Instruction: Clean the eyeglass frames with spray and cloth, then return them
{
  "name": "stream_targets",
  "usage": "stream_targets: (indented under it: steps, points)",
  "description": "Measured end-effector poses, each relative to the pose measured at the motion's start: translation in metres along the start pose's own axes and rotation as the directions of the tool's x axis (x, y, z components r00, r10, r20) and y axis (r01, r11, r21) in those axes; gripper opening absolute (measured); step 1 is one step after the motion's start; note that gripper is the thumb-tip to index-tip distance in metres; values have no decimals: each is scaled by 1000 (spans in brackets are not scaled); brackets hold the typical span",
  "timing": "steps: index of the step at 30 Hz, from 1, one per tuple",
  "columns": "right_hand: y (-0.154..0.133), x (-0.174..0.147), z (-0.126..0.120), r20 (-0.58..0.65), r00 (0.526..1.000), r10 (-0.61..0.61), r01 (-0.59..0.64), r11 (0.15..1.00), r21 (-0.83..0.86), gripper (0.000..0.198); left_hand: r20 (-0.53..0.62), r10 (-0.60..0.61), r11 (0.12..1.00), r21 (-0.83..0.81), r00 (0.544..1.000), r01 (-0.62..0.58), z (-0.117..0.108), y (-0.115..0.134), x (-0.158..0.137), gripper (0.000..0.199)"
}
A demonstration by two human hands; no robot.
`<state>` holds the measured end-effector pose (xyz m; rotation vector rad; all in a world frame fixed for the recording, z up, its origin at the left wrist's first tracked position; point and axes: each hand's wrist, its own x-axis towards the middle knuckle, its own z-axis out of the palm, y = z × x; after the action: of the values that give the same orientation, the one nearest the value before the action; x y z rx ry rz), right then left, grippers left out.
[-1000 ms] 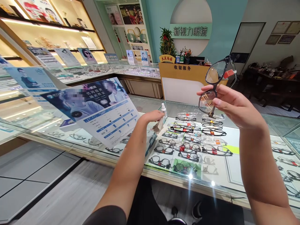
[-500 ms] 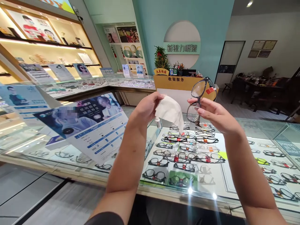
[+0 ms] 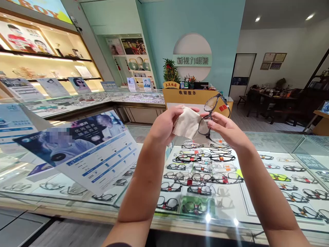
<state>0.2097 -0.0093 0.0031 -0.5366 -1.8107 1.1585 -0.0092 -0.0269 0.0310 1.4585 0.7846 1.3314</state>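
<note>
My left hand is closed on a pale cloth with a zigzag edge, which spreads out toward the right. My right hand grips a pair of dark-framed eyeglasses near the bridge, one lens above the other. A red label shows by the upper part of the frame. The cloth's right edge reaches the lower lens; whether it presses on the glass I cannot tell. Both hands are raised over the glass display case, in which rows of eyeglasses lie.
A glass display case runs across the front. A tilted printed sign stands on its left part. Farther back are a yellow-fronted counter with plants, lit shelves at left and a dark table at right.
The cloth and the eyeglasses have come together, the cloth now reaching the lower lens. My left hand's fingers extend behind the cloth. The view has shifted slightly right and up.
</note>
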Motion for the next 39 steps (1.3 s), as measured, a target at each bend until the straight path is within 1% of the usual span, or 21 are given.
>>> stream_targets:
  steps: [2,4,7,9,10,12,13,15,16,17,18,19,21,23,24,26,28,31,33,36,39]
  points:
    - [2,0,1,9,1000,3,-3,1000,-3,47,-10,20,1000,-7,1000,-20,3,-2,-2,50]
    - [4,1,2,21,1000,-3,3,1000,2,45,-13,41,999,-2,999,-41,5,-5,-2,46]
    - [7,2,5,5,1000,-25,25,1000,-6,46,-39,86,994,69,996,-83,6,-8,-1,27]
    - [10,3,6,-20,999,-36,36,999,-17,48,-21,154,979,139,988,-150,8,-9,-2,20]
    - [11,4,6,-31,999,-41,40,999,-17,48,9,200,967,161,980,-199,9,-9,-2,23]
    - [12,4,6,-51,997,-57,57,998,-6,49,75,304,938,148,950,-312,13,-10,-3,31]
    - [12,4,6,-66,995,-74,75,997,3,49,75,365,921,120,928,-372,15,-11,-2,35]
    - [12,4,6,-101,988,-117,121,992,31,46,-14,474,878,90,880,-471,17,-13,0,37]
    - [11,4,6,-114,984,-137,143,989,48,44,-73,504,863,98,861,-496,18,-15,2,35]
    - [10,3,6,-121,981,-154,162,985,65,43,-121,509,860,115,852,-497,17,-17,4,32]
    - [10,3,6,-124,978,-166,177,981,79,42,-145,487,873,129,861,-471,17,-19,6,30]
    - [9,3,5,-122,977,-174,185,979,85,43,-140,437,898,127,889,-422,15,-21,9,31]
    - [7,2,5,-114,976,-183,192,978,76,45,-67,289,956,81,955,-284,11,-25,13,40]
    - [5,0,5,-102,977,-187,194,979,61,48,39,143,989,43,989,-145,7,-27,17,49]
    - [4,-1,5,-93,977,-190,195,979,55,48,90,88,995,42,992,-92,5,-28,18,53]
    - [2,-2,4,-74,978,-193,197,979,47,47,177,18,997,64,984,-30,2,-28,19,59]
    - [1,-3,4,-66,980,-189,192,981,33,45,236,-15,995,100,972,-9,0,-26,17,62]
    - [0,-4,2,-52,982,-184,183,983,-11,45,280,-37,987,158,959,-8,-2,-21,14,61]
    - [0,-5,1,-24,982,-186,185,981,-51,44,310,-52,987,163,949,1,-3,-19,12,58]
    - [1,-5,-1,21,983,-184,185,979,-80,44,349,-113,992,97,930,84,-3,-20,13,61]
    - [2,-4,-1,32,982,-186,188,981,-47,46,354,-150,986,-14,923,165,-2,-24,15,75]
